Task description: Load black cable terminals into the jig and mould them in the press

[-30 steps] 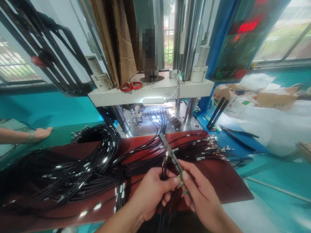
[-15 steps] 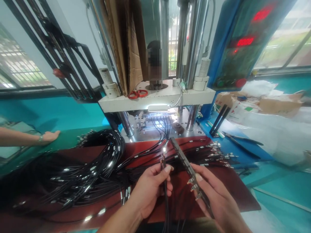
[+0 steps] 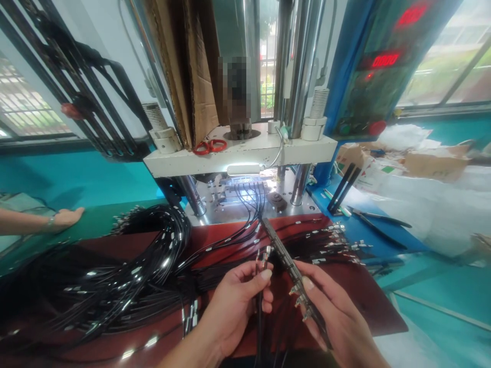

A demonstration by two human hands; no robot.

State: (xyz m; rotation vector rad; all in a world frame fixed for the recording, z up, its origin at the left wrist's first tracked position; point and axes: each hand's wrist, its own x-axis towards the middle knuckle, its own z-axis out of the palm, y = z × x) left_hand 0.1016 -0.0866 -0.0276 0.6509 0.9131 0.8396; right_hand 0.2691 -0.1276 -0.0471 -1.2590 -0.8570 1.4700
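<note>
Between thumb and fingers, my left hand [image 3: 243,301] pinches black cables [image 3: 260,327], whose metal terminals [image 3: 265,254] point up past the fingertips. My right hand [image 3: 330,301] is closed around a long dark metal bar [image 3: 284,253] with slots along it. Several small metal terminals [image 3: 301,304] stick out from the bar's near left side. The bar slants up and left, its far end just beyond the cable ends. Below both hands lies a dark red board [image 3: 368,306]. Loose black cables with metal ends [image 3: 337,240] rest on it to the right.
A big bundle of black cables [image 3: 169,245] covers the board's left. Ahead stands a press [image 3: 245,156] with cables running into its lit lower plate [image 3: 245,194]. Red-handled scissors [image 3: 209,147] lie on it. Tweezers [image 3: 379,220] are on the right; another person's hand [image 3: 69,219] rests at left.
The terminals in my left hand have turned and spread, showing more than one end. My right hand has brought the bar slightly left and nearer. The view has shifted a little.
</note>
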